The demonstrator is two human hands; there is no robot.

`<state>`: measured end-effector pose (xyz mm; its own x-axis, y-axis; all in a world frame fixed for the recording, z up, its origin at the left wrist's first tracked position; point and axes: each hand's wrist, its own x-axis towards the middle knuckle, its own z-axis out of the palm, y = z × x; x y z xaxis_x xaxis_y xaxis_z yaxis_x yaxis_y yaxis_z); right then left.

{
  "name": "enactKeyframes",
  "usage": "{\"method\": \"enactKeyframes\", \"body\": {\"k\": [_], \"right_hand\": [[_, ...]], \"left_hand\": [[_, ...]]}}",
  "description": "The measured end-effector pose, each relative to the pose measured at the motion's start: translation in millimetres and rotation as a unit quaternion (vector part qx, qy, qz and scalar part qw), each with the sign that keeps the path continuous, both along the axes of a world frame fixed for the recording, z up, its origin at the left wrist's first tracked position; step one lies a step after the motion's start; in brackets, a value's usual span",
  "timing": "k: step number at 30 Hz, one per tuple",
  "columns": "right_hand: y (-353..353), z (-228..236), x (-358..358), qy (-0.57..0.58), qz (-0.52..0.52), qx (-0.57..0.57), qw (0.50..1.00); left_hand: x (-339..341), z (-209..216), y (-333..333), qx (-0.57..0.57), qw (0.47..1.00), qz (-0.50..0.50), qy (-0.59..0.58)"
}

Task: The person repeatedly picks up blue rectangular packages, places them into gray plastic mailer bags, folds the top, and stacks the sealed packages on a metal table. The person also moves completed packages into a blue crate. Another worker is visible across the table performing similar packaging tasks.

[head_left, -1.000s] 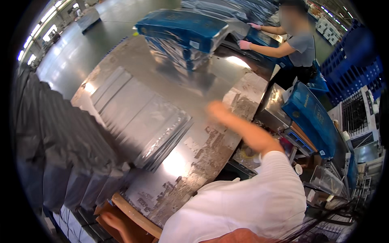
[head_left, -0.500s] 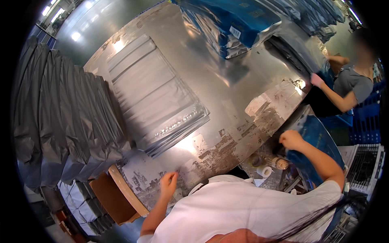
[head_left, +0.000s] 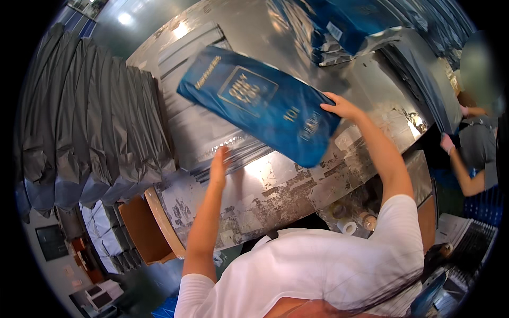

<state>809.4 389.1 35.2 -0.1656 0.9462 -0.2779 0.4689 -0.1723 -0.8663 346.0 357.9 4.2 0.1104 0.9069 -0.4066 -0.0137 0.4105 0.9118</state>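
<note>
A flat blue plastic bag (head_left: 260, 103) with pale printing hangs slanted above the worktable. My right hand (head_left: 342, 107) grips its right end, thumb and fingers closed on the edge. Beneath the bag lies a neat stack of grey plastic bags (head_left: 185, 139), largely covered by it. My left hand (head_left: 218, 165) is at the near edge of that stack, fingers stretched upward and apart from the blue bag; it holds nothing that I can see.
Tall folded grey bags (head_left: 90, 122) stand along the left. A bundle of blue bags (head_left: 350, 26) sits at the far right of the metal worktable (head_left: 275, 185). An open cardboard box (head_left: 146, 228) stands low left, tape rolls (head_left: 347, 227) near my right, and a co-worker (head_left: 474, 148) at right.
My right hand has come from beside the table's right edge to over the grey stack, bringing the blue bag. My left hand has reached forward to the stack's near edge.
</note>
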Motion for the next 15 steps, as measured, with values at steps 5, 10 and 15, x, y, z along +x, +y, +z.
{"method": "enactKeyframes", "body": {"k": [5, 10, 15], "right_hand": [[-40.1, -19.1, -96.9, 0.347, -0.069, -0.167, 0.92], [-104.5, -61.1, -177.7, 0.468, -0.18, -0.014, 0.865], [-142.4, -69.3, -190.9, 0.268, -0.157, 0.055, 0.949]], "left_hand": [[42.6, -21.3, -55.3, -0.087, 0.977, 0.125, -0.147], [5.8, -25.9, -90.6, 0.029, 0.98, 0.191, -0.043], [-18.1, -14.4, -109.9, 0.018, 1.0, -0.01, 0.017]]}}
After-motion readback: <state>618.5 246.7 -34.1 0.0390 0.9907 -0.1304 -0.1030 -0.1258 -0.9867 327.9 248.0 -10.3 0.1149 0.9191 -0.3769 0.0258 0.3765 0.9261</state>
